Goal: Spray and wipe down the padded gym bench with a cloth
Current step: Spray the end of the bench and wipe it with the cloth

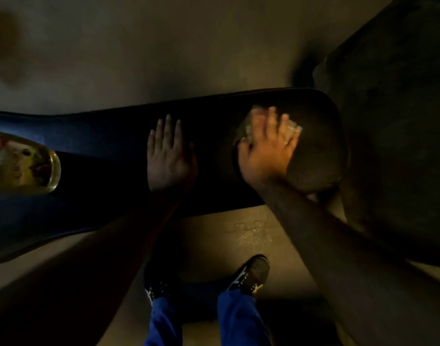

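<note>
Your right hand (266,146) presses the cloth (246,126) flat on the bench (214,116) — left hand (167,153) lies open, fingers spread, beside it.

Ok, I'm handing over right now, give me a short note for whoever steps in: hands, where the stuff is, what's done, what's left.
Left hand: flat and open on the bench pad, holding nothing.
Right hand: pressed on the cloth near the pad's right end, blurred.
Bottle: lies on the pad at the far left, a yellowish liquid inside.
Done: cannot tell how much is sprayed or wiped; the light is too dim to show wet areas.
Left: probably wipe the middle and left of the pad, moving the bottle aside.
</note>
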Action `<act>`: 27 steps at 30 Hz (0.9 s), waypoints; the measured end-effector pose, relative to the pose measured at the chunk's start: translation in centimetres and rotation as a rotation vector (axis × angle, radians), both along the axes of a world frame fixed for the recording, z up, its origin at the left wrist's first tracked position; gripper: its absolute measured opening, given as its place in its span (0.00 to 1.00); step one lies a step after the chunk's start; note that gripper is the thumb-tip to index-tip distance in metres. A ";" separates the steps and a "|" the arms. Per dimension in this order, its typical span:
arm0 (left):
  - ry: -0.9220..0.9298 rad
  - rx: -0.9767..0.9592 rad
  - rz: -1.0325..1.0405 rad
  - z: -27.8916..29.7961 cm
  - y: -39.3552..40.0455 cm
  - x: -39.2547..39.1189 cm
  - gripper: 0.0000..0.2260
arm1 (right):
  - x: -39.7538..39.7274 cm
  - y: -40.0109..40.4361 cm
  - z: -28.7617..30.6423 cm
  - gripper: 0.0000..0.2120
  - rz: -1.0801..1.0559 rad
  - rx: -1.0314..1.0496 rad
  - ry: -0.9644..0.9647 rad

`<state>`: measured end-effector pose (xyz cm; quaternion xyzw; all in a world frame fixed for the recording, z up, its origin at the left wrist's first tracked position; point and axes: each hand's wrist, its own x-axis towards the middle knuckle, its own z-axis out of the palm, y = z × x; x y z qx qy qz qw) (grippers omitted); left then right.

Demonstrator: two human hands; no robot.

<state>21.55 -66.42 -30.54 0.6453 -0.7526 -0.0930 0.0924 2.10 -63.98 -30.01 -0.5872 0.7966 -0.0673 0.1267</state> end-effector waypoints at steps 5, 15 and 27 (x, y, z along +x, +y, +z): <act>-0.027 -0.040 -0.006 -0.1 0.0 -0.3 0.26 | -3.3 -3.7 -0.1 0.31 0.476 -0.070 -0.018; 0.082 -0.064 0.022 -0.6 -0.2 0.1 0.24 | 1.4 -9.8 -0.2 0.25 0.392 -0.055 -0.007; 0.320 0.019 0.034 1.6 -0.5 0.9 0.22 | 7.9 4.9 0.7 0.29 0.189 -0.030 -0.028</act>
